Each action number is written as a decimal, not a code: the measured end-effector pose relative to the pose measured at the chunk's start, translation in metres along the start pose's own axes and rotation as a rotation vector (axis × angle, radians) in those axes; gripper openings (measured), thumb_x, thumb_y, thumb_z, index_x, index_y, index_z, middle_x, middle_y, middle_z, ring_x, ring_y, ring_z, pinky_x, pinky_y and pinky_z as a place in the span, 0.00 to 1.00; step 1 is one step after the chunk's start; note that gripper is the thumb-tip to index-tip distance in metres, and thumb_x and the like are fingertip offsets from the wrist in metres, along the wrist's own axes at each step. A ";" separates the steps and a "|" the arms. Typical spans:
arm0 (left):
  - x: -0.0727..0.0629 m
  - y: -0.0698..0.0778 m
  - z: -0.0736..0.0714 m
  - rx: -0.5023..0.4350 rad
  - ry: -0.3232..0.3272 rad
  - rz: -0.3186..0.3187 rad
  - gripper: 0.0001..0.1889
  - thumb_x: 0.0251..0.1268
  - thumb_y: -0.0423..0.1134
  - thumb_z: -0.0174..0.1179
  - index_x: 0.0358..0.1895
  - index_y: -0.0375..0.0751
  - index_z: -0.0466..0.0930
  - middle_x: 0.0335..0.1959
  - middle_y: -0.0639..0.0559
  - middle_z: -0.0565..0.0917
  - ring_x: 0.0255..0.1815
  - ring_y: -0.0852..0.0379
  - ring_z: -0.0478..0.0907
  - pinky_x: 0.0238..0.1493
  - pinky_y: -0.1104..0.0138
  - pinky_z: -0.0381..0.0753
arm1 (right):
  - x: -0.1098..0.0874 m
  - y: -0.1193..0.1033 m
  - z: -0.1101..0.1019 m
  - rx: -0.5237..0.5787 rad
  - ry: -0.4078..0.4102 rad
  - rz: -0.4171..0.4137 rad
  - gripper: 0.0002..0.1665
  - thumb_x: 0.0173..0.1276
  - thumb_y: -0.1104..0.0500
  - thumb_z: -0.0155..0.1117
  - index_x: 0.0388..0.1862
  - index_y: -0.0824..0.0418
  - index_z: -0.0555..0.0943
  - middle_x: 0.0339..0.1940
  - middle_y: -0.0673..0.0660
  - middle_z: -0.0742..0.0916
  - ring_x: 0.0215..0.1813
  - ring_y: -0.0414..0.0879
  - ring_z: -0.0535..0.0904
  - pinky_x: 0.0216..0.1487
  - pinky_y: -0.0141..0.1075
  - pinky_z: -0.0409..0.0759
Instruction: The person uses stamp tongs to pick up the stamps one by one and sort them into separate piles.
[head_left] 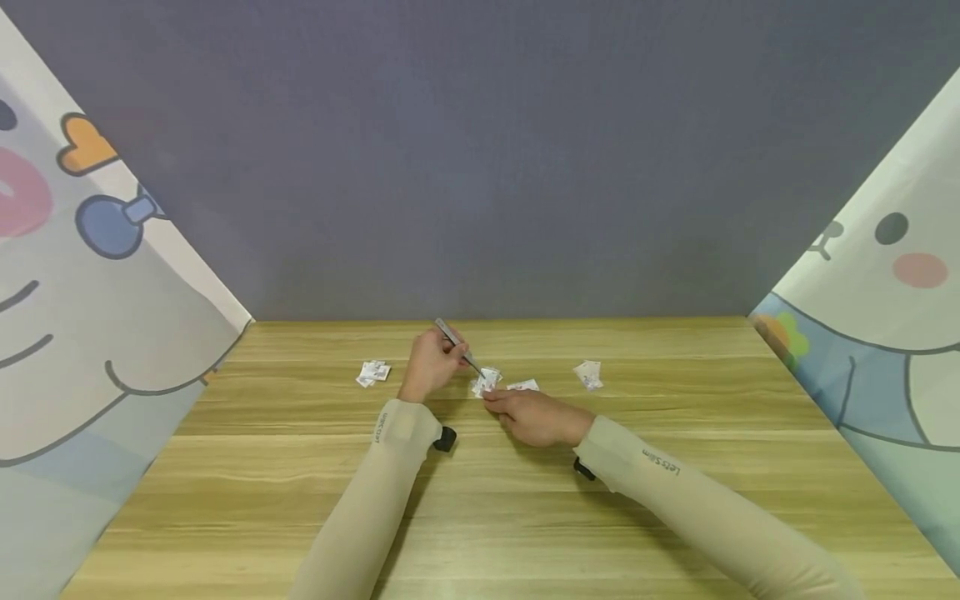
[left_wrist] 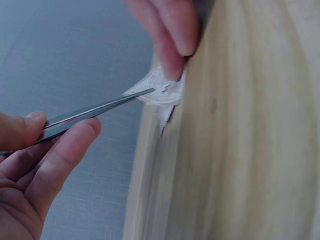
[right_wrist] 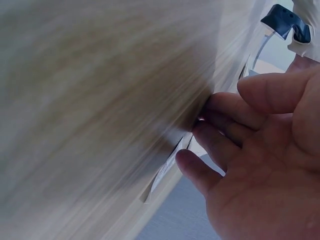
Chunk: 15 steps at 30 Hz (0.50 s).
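My left hand (head_left: pixel 432 364) pinches a pair of metal tweezers (head_left: pixel 454 340) between thumb and fingers. The tweezers slant down to the right, their tips over a small pile of white printed paper pieces (head_left: pixel 488 380). In the left wrist view those tips lie right at the paper (left_wrist: pixel 159 92). My right hand (head_left: pixel 536 417) reaches in from the right, fingertips on the near edge of the same pile. Seen from the right wrist, its fingers (right_wrist: pixel 220 142) are loosely bent against the tabletop, with the thumb apart.
Just right of the middle pile lies another paper pile (head_left: pixel 523 385). Further piles sit at the left (head_left: pixel 372 372) and right (head_left: pixel 589 375). All rest on a wooden table (head_left: pixel 480 517) before a grey panel (head_left: pixel 480 167), with printed cartoon sheets on both sides.
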<state>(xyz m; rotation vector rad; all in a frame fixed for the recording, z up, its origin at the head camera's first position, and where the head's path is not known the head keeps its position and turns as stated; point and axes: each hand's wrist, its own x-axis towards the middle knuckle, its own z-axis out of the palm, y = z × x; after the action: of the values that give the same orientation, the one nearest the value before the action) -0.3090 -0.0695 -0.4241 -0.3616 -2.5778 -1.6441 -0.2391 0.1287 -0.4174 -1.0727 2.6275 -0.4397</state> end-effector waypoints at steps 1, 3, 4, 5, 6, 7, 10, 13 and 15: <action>0.000 0.000 0.000 0.004 -0.003 0.001 0.03 0.66 0.30 0.58 0.37 0.33 0.78 0.27 0.44 0.84 0.29 0.45 0.83 0.27 0.63 0.83 | 0.000 0.000 0.000 0.001 0.003 -0.005 0.23 0.75 0.64 0.45 0.67 0.66 0.68 0.71 0.58 0.66 0.70 0.55 0.61 0.68 0.46 0.59; -0.001 0.000 0.001 0.023 -0.005 0.004 0.03 0.66 0.30 0.58 0.37 0.33 0.78 0.27 0.44 0.83 0.28 0.46 0.83 0.25 0.66 0.82 | 0.001 0.001 0.001 0.005 0.003 -0.014 0.23 0.75 0.64 0.45 0.67 0.67 0.68 0.71 0.58 0.66 0.70 0.55 0.61 0.68 0.46 0.59; -0.002 0.001 0.001 0.023 -0.006 0.006 0.03 0.66 0.30 0.58 0.37 0.32 0.78 0.27 0.44 0.83 0.28 0.46 0.83 0.24 0.66 0.82 | 0.001 0.001 0.001 0.014 0.004 -0.018 0.23 0.75 0.64 0.45 0.67 0.67 0.68 0.71 0.59 0.66 0.70 0.56 0.61 0.68 0.47 0.59; -0.002 0.002 0.001 0.028 -0.005 0.010 0.03 0.66 0.29 0.58 0.37 0.32 0.78 0.27 0.44 0.83 0.28 0.46 0.83 0.24 0.67 0.82 | 0.001 0.002 0.001 0.027 0.007 -0.020 0.23 0.75 0.64 0.45 0.67 0.67 0.68 0.71 0.59 0.66 0.70 0.56 0.61 0.68 0.47 0.59; -0.003 0.003 0.001 0.029 -0.008 0.010 0.03 0.66 0.30 0.58 0.37 0.32 0.78 0.27 0.44 0.83 0.28 0.46 0.83 0.24 0.67 0.82 | 0.001 0.003 0.001 0.033 0.008 -0.019 0.23 0.75 0.63 0.45 0.67 0.66 0.68 0.71 0.58 0.67 0.70 0.55 0.61 0.68 0.47 0.60; -0.003 0.004 0.001 0.025 -0.010 0.009 0.03 0.66 0.30 0.58 0.37 0.32 0.77 0.27 0.44 0.83 0.28 0.46 0.83 0.24 0.67 0.82 | 0.001 0.005 0.001 0.037 0.012 -0.019 0.23 0.75 0.63 0.46 0.67 0.66 0.69 0.70 0.59 0.67 0.70 0.55 0.61 0.68 0.47 0.60; -0.005 0.008 0.000 0.020 -0.015 0.013 0.03 0.67 0.30 0.57 0.38 0.32 0.77 0.28 0.45 0.84 0.29 0.46 0.84 0.25 0.67 0.82 | 0.000 0.009 -0.001 0.057 0.031 -0.007 0.22 0.75 0.63 0.47 0.65 0.66 0.71 0.69 0.58 0.69 0.69 0.54 0.63 0.67 0.46 0.61; -0.006 0.010 -0.002 0.027 -0.009 0.027 0.04 0.67 0.30 0.57 0.38 0.32 0.77 0.28 0.45 0.84 0.27 0.50 0.84 0.25 0.67 0.82 | -0.001 0.013 -0.002 0.049 0.052 -0.006 0.21 0.74 0.62 0.48 0.63 0.66 0.73 0.68 0.58 0.71 0.68 0.54 0.64 0.67 0.46 0.62; -0.005 0.011 -0.003 0.025 -0.001 0.043 0.03 0.67 0.30 0.57 0.38 0.32 0.77 0.28 0.45 0.84 0.26 0.53 0.83 0.26 0.67 0.83 | -0.002 0.015 -0.003 0.049 0.054 -0.005 0.21 0.74 0.62 0.49 0.63 0.66 0.73 0.68 0.58 0.71 0.68 0.54 0.64 0.67 0.46 0.62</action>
<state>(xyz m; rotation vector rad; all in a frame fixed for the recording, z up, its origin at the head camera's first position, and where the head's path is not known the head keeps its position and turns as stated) -0.3017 -0.0687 -0.4144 -0.4124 -2.5697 -1.5972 -0.2485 0.1411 -0.4203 -1.0673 2.6462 -0.5383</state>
